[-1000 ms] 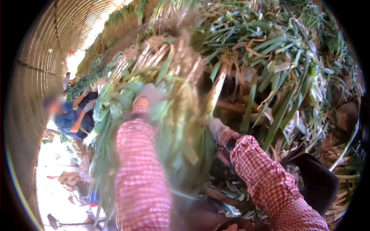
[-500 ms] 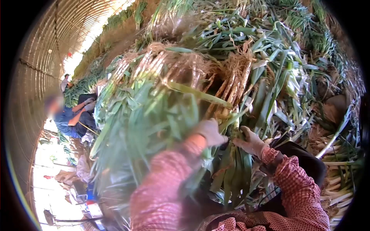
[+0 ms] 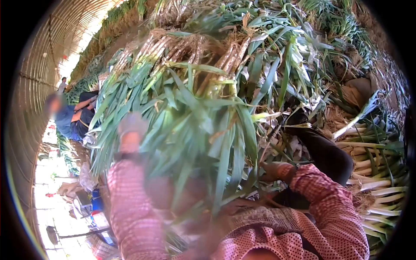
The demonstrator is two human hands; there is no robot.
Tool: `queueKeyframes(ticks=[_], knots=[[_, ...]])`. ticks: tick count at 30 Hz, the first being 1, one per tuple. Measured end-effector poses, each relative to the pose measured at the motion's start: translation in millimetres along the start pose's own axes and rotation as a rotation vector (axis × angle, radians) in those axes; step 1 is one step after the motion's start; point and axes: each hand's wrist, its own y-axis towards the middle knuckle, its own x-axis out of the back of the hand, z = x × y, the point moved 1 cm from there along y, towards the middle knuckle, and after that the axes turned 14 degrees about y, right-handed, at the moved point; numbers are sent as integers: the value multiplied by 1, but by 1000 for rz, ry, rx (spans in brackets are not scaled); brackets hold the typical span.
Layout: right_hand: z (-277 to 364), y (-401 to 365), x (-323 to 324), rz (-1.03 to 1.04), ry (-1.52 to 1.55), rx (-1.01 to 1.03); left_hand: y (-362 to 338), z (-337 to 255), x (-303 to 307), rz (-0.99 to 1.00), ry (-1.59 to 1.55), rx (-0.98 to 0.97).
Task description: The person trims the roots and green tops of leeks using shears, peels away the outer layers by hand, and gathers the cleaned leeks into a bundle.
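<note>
A heap of leeks (image 3: 173,104) lies before me, dirty roots at the far end and long flat green leaves hanging toward me. My left hand (image 3: 132,125), in a pale glove and blurred by motion, is over the leaves on the left side of the heap. Close to my lap, my right hand (image 3: 274,170) is at the lower right edge of the hanging leaves (image 3: 236,147). Its fingers are partly hidden there, and I cannot tell whether they hold anything.
Cleaned leeks with white stalks (image 3: 381,195) lie in a pile at the right, beyond my dark-clad knee (image 3: 331,158). Another person (image 3: 73,117) sits at the left near the curved tunnel wall (image 3: 32,104). More leeks (image 3: 338,21) stretch along the back.
My left hand has swung left, away from the right hand, over the leaves. My right hand has drawn down toward my lap. Leaves now spread across the middle, and the whole view has shifted somewhat.
</note>
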Motion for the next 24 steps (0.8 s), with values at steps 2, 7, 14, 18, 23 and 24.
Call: queueKeyframes(ticks=[2,7,14,18,23,24], knots=[[3,10,-17,-7,15,60,0,-53,24,-343,-421,-221],[7,23,-23,-194,157,114,1,-192,57,-429,-69,-426],[-2,33,-28,-488,852,177,-31,-172,-10,-230,-240,-594],[-4,49,1,-239,1679,309,-86,-158,-26,-295,-76,-643],[8,-31,61,-295,1803,246,-122,-158,-14,-167,-35,-875],[3,-55,77,-342,1609,219,-125,-154,0,-108,77,-1019]])
